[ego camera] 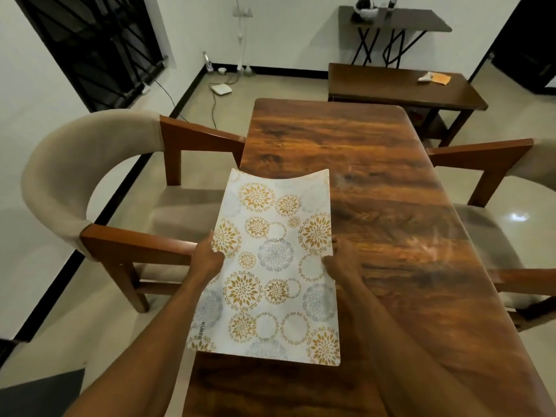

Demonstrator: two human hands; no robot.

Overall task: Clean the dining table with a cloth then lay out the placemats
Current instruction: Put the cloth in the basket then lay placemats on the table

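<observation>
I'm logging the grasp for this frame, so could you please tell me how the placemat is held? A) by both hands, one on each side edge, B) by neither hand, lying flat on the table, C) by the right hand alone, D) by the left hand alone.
A: the left hand grips the left edge of the placemat and the right hand grips its right edge, above the table.

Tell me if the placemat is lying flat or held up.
Held up: left hand and right hand grip the placemat by its sides; its far end bows above the dining table.
</observation>
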